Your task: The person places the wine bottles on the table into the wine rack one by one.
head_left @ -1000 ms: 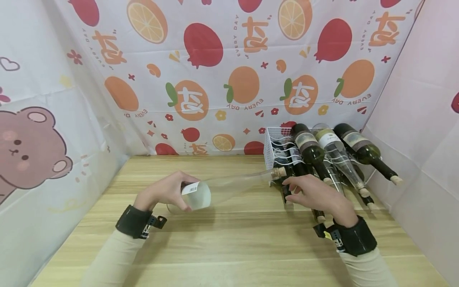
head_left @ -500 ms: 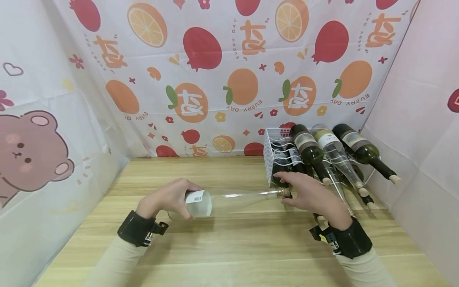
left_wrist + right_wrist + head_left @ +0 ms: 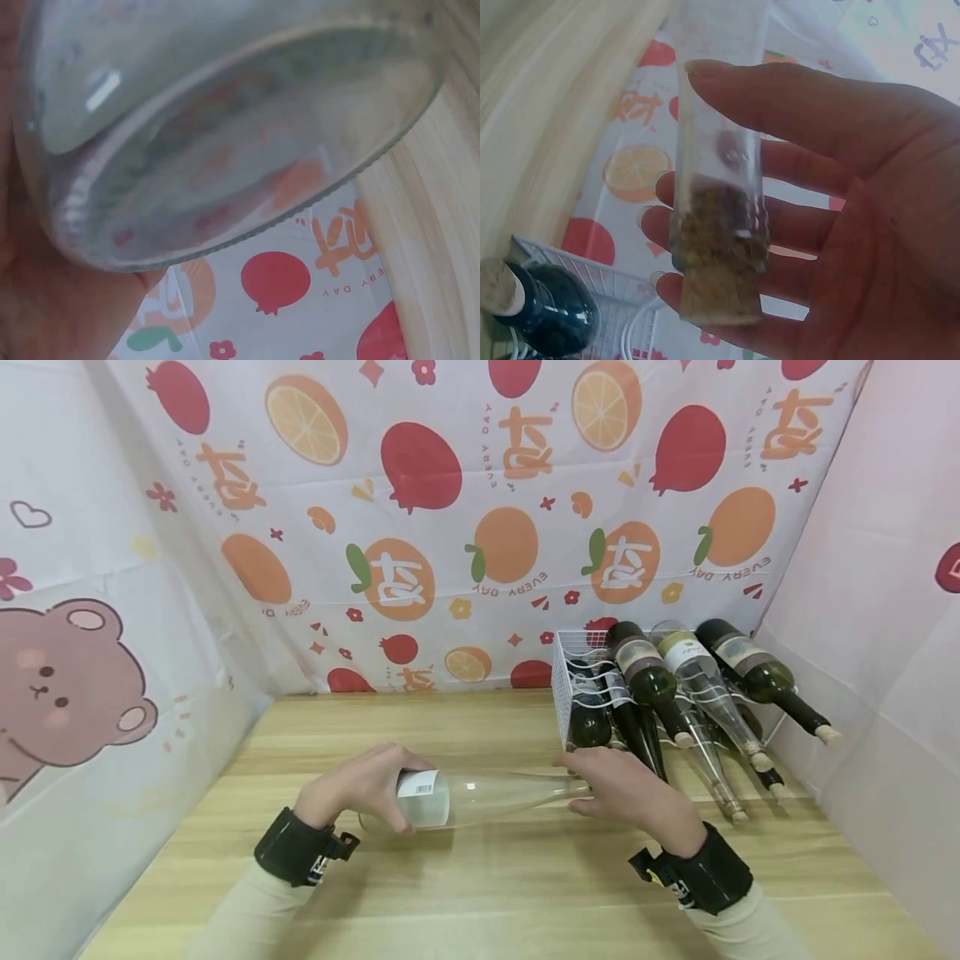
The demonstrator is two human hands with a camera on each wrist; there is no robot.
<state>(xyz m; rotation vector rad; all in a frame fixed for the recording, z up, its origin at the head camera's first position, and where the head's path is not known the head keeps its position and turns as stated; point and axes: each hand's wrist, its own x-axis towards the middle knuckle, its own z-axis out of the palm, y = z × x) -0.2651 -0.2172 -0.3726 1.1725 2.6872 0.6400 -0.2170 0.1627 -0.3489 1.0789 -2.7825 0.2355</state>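
Observation:
A clear glass bottle (image 3: 495,797) lies sideways between my two hands, close over the wooden table, its neck pointing right. My left hand (image 3: 367,785) grips the bottle's body near the base, beside a white label (image 3: 417,783) with a barcode. The ridged base (image 3: 247,165) fills much of the left wrist view. At the other end my right hand (image 3: 630,789) holds the neck, thumb on one side and fingers curled behind it. A cork (image 3: 720,296) plugs the mouth, seen in the right wrist view; the hand hides it from the head view.
A white wire rack (image 3: 559,693) stands at the back right with several corked bottles in it. Dark green bottles (image 3: 750,664) and a clear bottle (image 3: 701,664) lie on top, necks jutting forward. Printed cloth (image 3: 465,618) walls the wooden table (image 3: 480,893) at back and sides.
The bottle has come down and levelled out in the left hand. My right hand has moved left from near the rack, closing round the neck and covering the cork.

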